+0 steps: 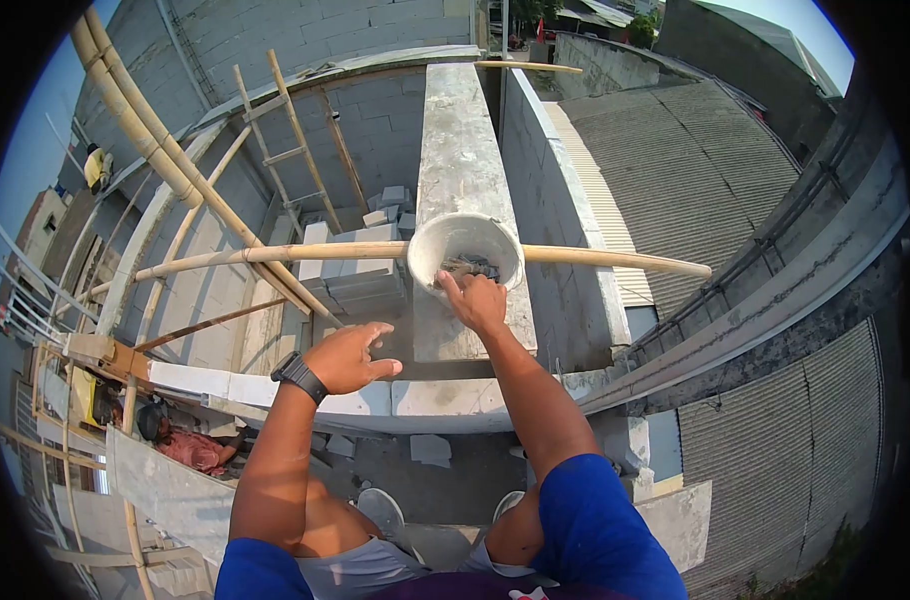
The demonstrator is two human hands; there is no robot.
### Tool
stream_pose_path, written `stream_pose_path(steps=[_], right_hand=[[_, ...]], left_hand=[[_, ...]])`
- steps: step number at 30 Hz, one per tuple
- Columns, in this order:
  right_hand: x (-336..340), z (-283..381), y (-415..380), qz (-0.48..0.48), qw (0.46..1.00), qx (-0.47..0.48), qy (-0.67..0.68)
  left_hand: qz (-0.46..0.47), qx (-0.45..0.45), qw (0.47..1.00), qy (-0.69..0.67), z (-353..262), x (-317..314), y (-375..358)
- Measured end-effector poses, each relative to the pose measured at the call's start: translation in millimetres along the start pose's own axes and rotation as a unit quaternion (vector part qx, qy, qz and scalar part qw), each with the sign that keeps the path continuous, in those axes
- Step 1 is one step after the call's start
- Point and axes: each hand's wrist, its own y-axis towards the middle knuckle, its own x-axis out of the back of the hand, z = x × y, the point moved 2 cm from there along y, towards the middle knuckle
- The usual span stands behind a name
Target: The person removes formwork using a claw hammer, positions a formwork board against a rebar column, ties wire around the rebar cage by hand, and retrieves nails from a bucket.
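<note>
A whitish bucket (422, 262) stands on a long grey plank (462, 130), its inside smeared grey, with dark grey material (480, 266) at the bottom. My right hand (478, 303) is at the bucket's near rim, thumb up and the other fingers bent down over the opening. Those fingertips are hidden, so what they touch cannot be made out. To the left, my left hand (347, 358) hovers above the near block wall (440, 397), fingers apart and nothing in them. A dark watch is on that wrist.
Bamboo poles (305, 252) cross at the left and behind the bucket. A bamboo ladder (287, 150) leans inside the walls near stacked pale blocks (350, 275). Lower left, a person (190, 445) is below the wall. Corrugated roofing (700, 165) lies right. My feet (383, 510) are on a high ledge.
</note>
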Motion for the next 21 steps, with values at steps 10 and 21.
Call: stream_pose_path(steps=[10,21], right_hand=[[2.2,7.5,1.6,0.029,0.999,-0.025,0.038],[4.8,8.1,1.3,0.016,0.997,-0.026,0.074]], left_hand=[[0.002,0.001,1.0,0.018,-2.8,-2.3,-7.4],[-0.01,-0.023,0.999,0.037,8.8,-1.2,-10.1]])
